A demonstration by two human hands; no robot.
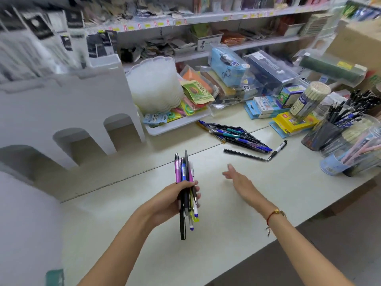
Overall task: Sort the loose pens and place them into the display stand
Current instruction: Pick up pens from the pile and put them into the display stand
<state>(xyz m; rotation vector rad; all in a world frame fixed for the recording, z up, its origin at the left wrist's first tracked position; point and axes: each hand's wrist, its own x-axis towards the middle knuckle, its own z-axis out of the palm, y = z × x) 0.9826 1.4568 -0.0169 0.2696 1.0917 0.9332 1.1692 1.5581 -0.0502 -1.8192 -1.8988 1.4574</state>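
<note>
My left hand [175, 198] grips a bundle of pens [186, 178], purple, blue, black and yellow-green, held upright over the middle of the table. My right hand [237, 178] hovers open and empty just to the right, fingers stretched toward a pile of loose pens [237, 134] farther back. A black pen [244, 154] and a white-and-black pen [277, 150] lie apart beside that pile. The white display stand [61, 112] with arched openings fills the left side.
A white tray [177, 123] holding packets and a stack of plastic cups sits behind the stand. Boxes and pencil cases crowd the back right. Clear tubs full of pens [338, 129] stand at the right edge. Shelves run along the back.
</note>
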